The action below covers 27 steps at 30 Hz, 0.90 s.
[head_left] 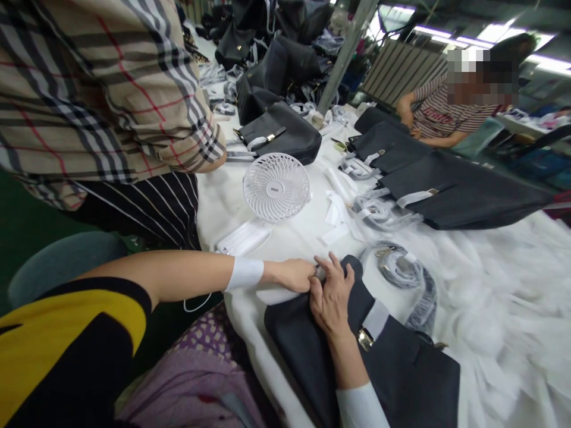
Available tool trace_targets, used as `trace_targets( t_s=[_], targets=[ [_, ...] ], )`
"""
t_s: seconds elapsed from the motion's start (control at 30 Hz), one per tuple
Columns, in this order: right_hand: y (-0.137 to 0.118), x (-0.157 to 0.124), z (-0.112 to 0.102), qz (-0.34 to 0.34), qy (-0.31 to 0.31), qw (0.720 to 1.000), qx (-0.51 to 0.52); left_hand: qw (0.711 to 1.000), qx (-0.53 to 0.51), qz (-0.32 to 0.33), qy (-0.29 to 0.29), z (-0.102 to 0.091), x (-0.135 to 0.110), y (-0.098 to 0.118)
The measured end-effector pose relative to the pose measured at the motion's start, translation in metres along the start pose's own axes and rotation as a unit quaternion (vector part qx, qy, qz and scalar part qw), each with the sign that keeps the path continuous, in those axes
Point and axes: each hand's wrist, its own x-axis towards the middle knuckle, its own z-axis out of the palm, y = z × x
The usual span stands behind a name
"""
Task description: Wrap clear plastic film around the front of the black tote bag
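Observation:
A black handbag (410,368) lies on the white-covered table in front of me, with a gold clasp (364,339) and a white wrapped strip (375,319) on its front. At the bag's upper edge, my left hand (294,274) is closed with the fingers curled; what it grips is hidden. My right hand (332,294) rests over the same edge, its fingers spread and its thumb against the left hand's fingertips. A plastic-wrapped strap (404,267) lies coiled just beyond the bag.
A white fan (276,187) stands beyond my hands, near a white rectangular item (245,236). More black handbags (459,187) lie at right, others (285,65) are piled behind. White sheeting (504,309) covers the right side. A person in a checked shirt (134,89) stands left; another (450,113) works across.

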Motion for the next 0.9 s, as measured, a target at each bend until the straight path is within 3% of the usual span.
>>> trace_targets(
  t_s=[0.1, 0.27, 0.37, 0.53, 0.7, 0.9],
  targets=[
    [0.005, 0.001, 0.002, 0.009, -0.054, 0.998, -0.008, 0.999, -0.03, 0.0, -0.011, -0.011, -0.018, -0.004],
    [0.009, -0.001, 0.002, 0.008, 0.0, 1.0, -0.004, 0.987, -0.077, 0.005, 0.139, -0.012, -0.089, -0.01],
    [0.008, -0.001, 0.002, 0.004, 0.005, 1.0, 0.01, 0.993, -0.069, -0.017, 0.089, -0.008, -0.111, -0.016],
    [0.009, -0.002, -0.001, -0.023, 0.015, 0.999, 0.024, 0.998, -0.031, 0.028, 0.057, -0.013, -0.096, -0.022],
    [0.013, -0.004, -0.005, -0.048, 0.034, 0.997, 0.048, 0.973, -0.223, -0.058, -0.013, -0.011, -0.077, -0.031],
    [0.014, -0.006, -0.004, -0.048, 0.056, 0.996, 0.042, 0.959, -0.266, -0.095, -0.008, -0.002, -0.069, -0.032]
  ],
)
